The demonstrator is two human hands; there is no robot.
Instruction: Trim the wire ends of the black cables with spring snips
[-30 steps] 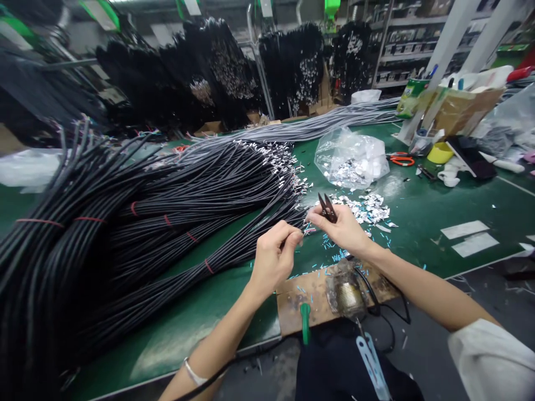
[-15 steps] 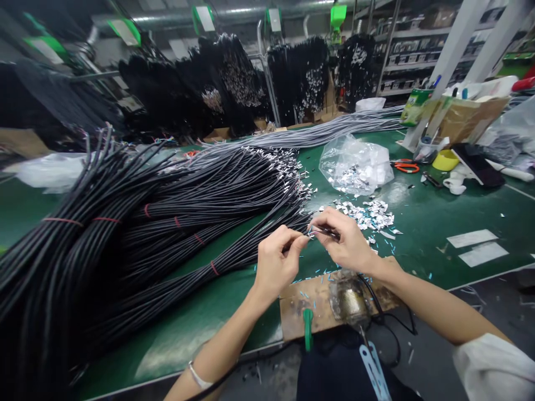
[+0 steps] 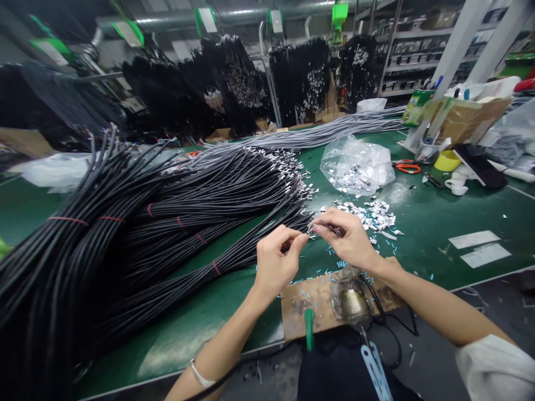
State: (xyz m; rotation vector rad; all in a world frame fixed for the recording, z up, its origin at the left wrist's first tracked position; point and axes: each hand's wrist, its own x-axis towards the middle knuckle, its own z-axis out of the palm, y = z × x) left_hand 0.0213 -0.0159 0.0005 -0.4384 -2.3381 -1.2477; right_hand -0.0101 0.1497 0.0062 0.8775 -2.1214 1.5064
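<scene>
My left hand (image 3: pixel 278 262) is closed in a pinch on the end of a black cable, whose thin coloured wires (image 3: pixel 311 229) poke out beyond the fingertips. Close on the right, my right hand (image 3: pixel 350 239) has its thumb and forefinger at those wires. Small dark thread snips (image 3: pixel 335 230) are tucked inside it, mostly hidden by the fingers. Behind and left of my hands lie bundles of black cables (image 3: pixel 217 186), tied with red bands, their stripped ends pointing right. White foil scraps (image 3: pixel 378 214) and blue wire bits (image 3: pixel 340 264) lie beyond and below my right hand.
A soldering pot (image 3: pixel 350 298) sits on a wooden board (image 3: pixel 307 295) at the table's front edge, beside a green clamp (image 3: pixel 309 328). Further back are a clear plastic bag (image 3: pixel 357 164), orange-handled scissors (image 3: pixel 407 166) and grey cables (image 3: pixel 334 126). White strips (image 3: pixel 480 248) lie right.
My right hand has turned from showing the snips' blades upward to pinching at the wires, with the snips folded into the palm. The left hand keeps its hold; the view has shifted slightly.
</scene>
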